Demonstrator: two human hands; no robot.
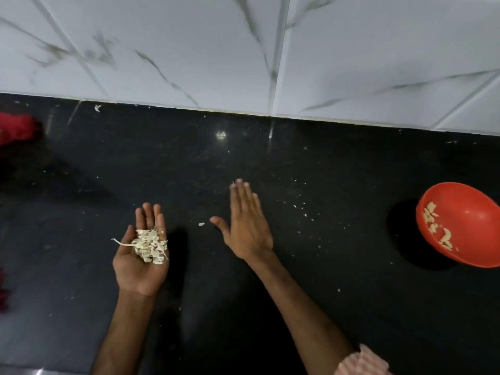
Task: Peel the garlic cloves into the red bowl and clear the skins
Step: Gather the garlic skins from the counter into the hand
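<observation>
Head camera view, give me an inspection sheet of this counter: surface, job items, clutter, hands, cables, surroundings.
Surface: black countertop, glossy, dusted with pale specks.
Job's things: red bowl at the right edge, with peeled garlic cloves inside; pile of garlic skins lying in the left hand.
Clutter: loose skin bits scattered mid-counter toward the bowl; blurred red object at the far left.
Grippers: left hand palm up, fingers relaxed, carrying the skins; right hand flat, palm down, fingers straight, holding nothing; whether it touches the counter cannot be told.
Cables: nothing seen.
Surroundings: white veined wall tiles behind the counter.
</observation>
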